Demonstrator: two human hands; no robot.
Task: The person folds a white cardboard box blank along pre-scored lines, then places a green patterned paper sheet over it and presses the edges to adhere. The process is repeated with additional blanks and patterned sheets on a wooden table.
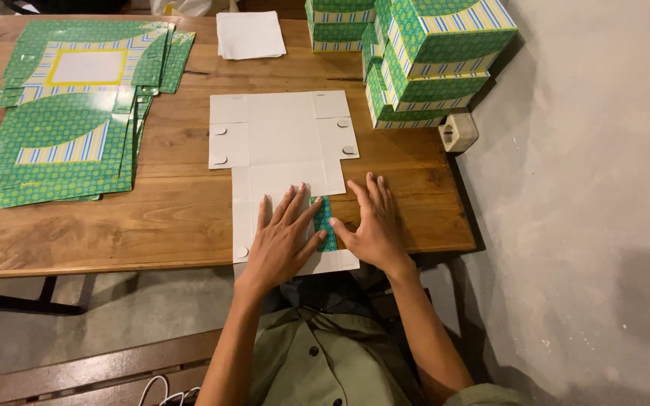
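Carton blank (280, 143), white side up, lies flat on the wooden table (152, 218), its near edge at the table's front edge, just before the person. One small flap (324, 222) is folded over near that edge, its green patterned face showing.

Left hand (283, 240): flat, palm down, fingers spread, pressing the blank just left of the flap. Thumb touches the flap's left edge.

Right hand (374, 222): flat, palm down, fingers spread, resting partly on the blank's right edge, partly on bare table. Thumb meets the flap's lower right side. Neither hand grips anything; both press open, close together, with the flap between the thumbs.

Stack of flat green blanks (69, 120), printed side up, on the table's far left, well apart from the hands. White sheets (250, 34) at the far edge. Folded green boxes (423, 60) stacked at the far right, against the grey wall (596, 188). Bench (92, 368) below the table.
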